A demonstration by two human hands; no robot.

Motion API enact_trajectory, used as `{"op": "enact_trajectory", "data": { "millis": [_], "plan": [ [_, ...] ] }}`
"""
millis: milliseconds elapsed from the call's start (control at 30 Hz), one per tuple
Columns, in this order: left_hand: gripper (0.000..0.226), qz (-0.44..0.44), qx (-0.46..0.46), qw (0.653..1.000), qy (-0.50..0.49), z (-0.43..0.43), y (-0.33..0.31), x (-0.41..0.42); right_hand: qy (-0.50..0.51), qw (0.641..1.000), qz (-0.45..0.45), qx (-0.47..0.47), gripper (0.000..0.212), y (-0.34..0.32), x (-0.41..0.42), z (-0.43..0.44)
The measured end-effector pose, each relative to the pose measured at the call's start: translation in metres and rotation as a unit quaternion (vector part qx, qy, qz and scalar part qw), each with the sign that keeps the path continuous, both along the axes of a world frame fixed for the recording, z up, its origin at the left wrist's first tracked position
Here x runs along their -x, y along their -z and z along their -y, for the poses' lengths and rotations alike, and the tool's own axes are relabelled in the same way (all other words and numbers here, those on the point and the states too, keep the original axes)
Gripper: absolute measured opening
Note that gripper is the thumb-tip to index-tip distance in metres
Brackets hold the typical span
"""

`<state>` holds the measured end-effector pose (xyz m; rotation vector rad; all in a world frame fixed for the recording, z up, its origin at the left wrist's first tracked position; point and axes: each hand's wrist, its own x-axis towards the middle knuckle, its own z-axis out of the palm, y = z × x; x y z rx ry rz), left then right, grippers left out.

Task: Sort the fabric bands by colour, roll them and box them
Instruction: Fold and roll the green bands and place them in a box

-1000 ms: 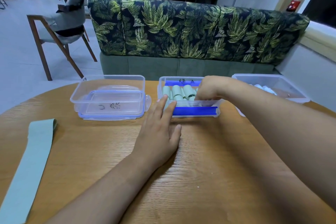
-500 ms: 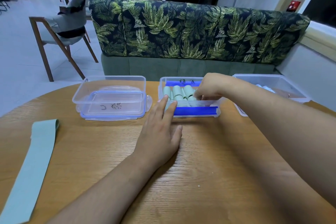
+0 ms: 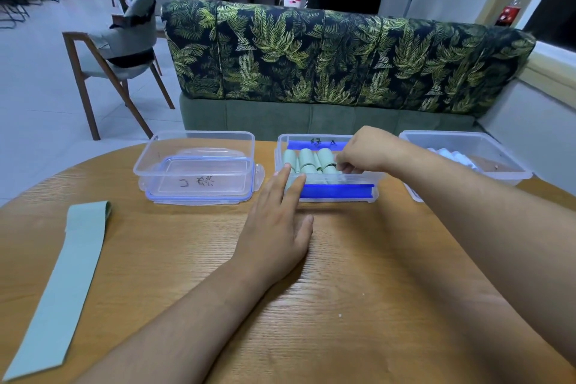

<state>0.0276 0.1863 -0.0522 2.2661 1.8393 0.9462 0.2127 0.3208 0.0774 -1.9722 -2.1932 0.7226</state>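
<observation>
Right hand in box (green rolls)

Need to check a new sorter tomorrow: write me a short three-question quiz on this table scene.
1. True or false: the left hand lies flat on the wooden table, with its fingertips at the front wall of the middle box.
2. What does the middle box hold? A) white rolls B) green rolls C) a loose lid
3. Fill in: the unrolled green band lies on the person's ____ side of the table.

Key: 1 true; 2 B; 3 left.
</observation>
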Motion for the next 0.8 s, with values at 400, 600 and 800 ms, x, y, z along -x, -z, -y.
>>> {"op": "enact_trajectory", "data": {
  "millis": [400, 600, 800],
  "plan": [
    [0.05, 0.004, -0.033, 0.988, -0.15, 0.071, -0.019, 0.07, -0.101, 0.967, -0.202, -0.118, 0.03, -0.009, 0.061, 0.092],
    [0.037, -0.005, 0.012, 0.937, -0.349, 0.152, -0.012, 0.137, -0.219, 0.945, -0.231, -0.08, 0.033, 0.03, 0.139, 0.137],
    [0.045, -0.003, 0.07, 0.881, -0.468, 0.196, 0.0, 0.168, -0.301, 0.925, -0.22, -0.067, 0.025, 0.073, 0.207, 0.183]
  ]
}}
